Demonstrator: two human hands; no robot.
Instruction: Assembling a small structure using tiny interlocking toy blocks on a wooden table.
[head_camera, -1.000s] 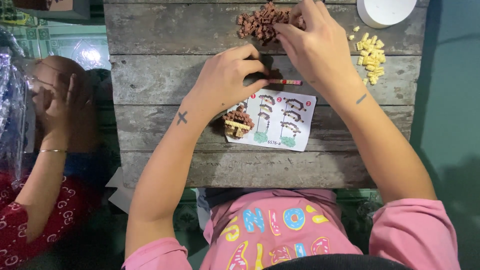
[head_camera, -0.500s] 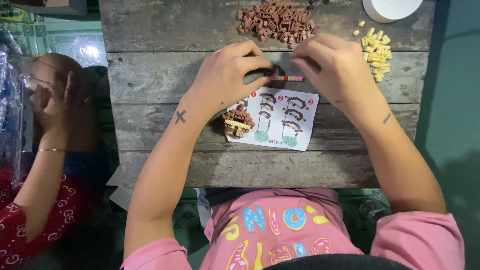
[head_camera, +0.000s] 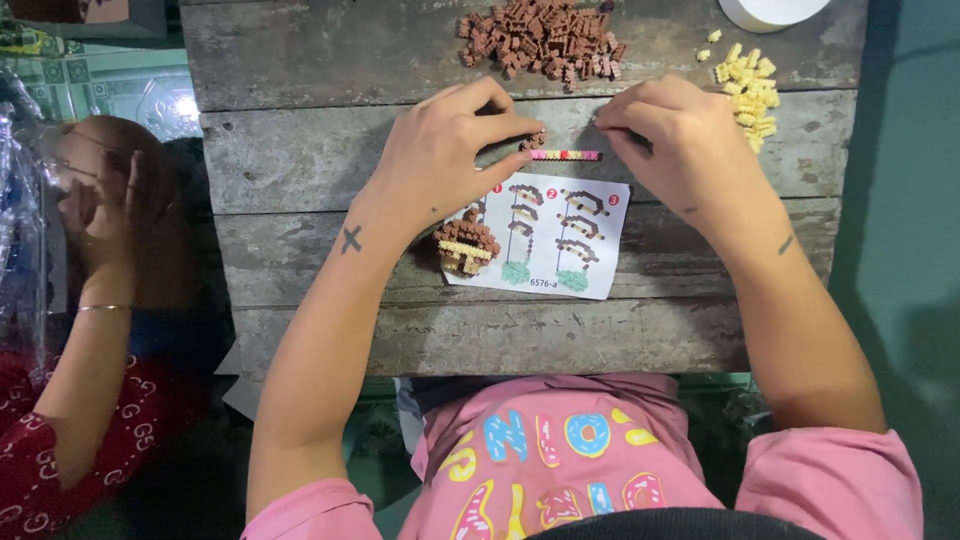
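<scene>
**Two hands at a small brick strip, plank table**

Weathered wooden table (head_camera: 300, 150) carries everything. Left hand (head_camera: 440, 160): fingers curled, thumb and forefinger pinched onto a few brown bricks at the left end of the pink-and-yellow brick strip (head_camera: 566, 155). Right hand (head_camera: 680, 140): fingers bent down, tips at the strip's right end (grip itself hidden, cannot tell). Instruction sheet (head_camera: 560, 240) lies just below the strip. Brown brick pile (head_camera: 545, 38) beyond it; yellow brick pile (head_camera: 745, 85) right. Part-built brown model (head_camera: 466, 245) on the sheet's left edge.
</scene>
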